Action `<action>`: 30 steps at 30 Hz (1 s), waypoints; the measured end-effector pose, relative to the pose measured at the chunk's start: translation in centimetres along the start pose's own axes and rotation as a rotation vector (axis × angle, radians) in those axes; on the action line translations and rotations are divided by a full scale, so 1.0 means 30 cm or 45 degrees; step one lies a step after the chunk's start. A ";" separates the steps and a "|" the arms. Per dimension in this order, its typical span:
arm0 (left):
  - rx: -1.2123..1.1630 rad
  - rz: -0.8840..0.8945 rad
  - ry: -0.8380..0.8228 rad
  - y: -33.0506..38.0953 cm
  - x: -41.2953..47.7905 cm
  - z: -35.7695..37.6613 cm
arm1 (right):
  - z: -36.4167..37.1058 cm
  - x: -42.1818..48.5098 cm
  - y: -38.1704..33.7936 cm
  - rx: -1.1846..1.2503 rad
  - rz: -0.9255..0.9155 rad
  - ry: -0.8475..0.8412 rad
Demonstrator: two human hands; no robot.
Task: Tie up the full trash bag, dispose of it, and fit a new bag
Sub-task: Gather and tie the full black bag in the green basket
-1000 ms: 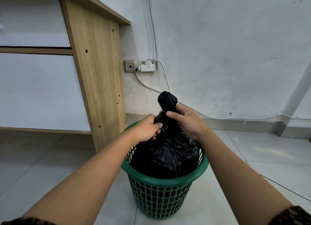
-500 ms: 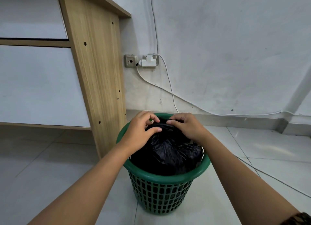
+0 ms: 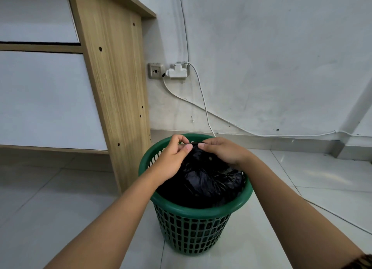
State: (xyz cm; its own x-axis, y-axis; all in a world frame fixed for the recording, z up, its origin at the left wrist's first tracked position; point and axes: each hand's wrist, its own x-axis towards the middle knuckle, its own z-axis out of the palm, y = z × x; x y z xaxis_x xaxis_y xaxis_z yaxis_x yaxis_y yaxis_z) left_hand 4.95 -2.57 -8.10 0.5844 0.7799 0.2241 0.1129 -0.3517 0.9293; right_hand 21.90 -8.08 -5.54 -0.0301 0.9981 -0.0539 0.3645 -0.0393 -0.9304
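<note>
A full black trash bag (image 3: 209,178) sits inside a green plastic mesh bin (image 3: 193,228) on the tiled floor. My left hand (image 3: 173,158) pinches the gathered top of the bag at the far side of the bin, with thumb and fingers curled on the plastic. My right hand (image 3: 223,151) grips the same gathered top from the right, its thumb tip almost meeting my left thumb. The bag's neck is hidden between my fingers.
A wooden desk side panel (image 3: 114,87) stands just left of the bin. A wall socket (image 3: 156,70) with a white adapter (image 3: 178,71) is behind, and white cables (image 3: 203,101) run down and along the wall and across the floor at right.
The tall twisted neck of the bag, held up a second ago, has been pushed down to bin-rim level. Both hands dropped with it and now meet close together on its top.
</note>
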 end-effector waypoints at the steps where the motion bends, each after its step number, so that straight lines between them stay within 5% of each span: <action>1: -0.048 0.011 -0.036 -0.006 -0.006 -0.005 | 0.007 0.003 0.006 0.098 0.019 0.028; 5: 0.074 0.163 -0.119 -0.019 -0.030 -0.020 | 0.030 0.016 0.014 0.339 0.126 0.113; 9: 0.340 0.451 0.011 -0.017 -0.033 -0.007 | 0.043 0.017 -0.004 0.517 0.206 0.110; 14: 0.299 0.493 0.226 -0.017 -0.026 0.009 | 0.037 0.014 -0.007 0.615 0.255 0.042; 20: 0.127 0.258 0.289 -0.017 -0.010 -0.023 | -0.024 -0.006 0.010 0.892 0.108 0.122; 25: -0.236 -0.029 0.266 0.005 -0.029 -0.017 | -0.025 0.004 0.004 0.749 0.041 0.360; 30: -0.269 -0.317 0.357 0.007 -0.062 -0.079 | -0.064 -0.004 0.053 0.329 0.041 0.769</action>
State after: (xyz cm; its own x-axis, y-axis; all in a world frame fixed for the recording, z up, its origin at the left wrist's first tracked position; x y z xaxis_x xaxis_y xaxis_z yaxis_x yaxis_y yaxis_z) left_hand 1.97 -2.88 -7.64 0.3161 0.9482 0.0297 0.0389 -0.0442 0.9983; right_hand 24.27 -8.18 -6.33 0.5323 0.8444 0.0601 0.1192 -0.0045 -0.9929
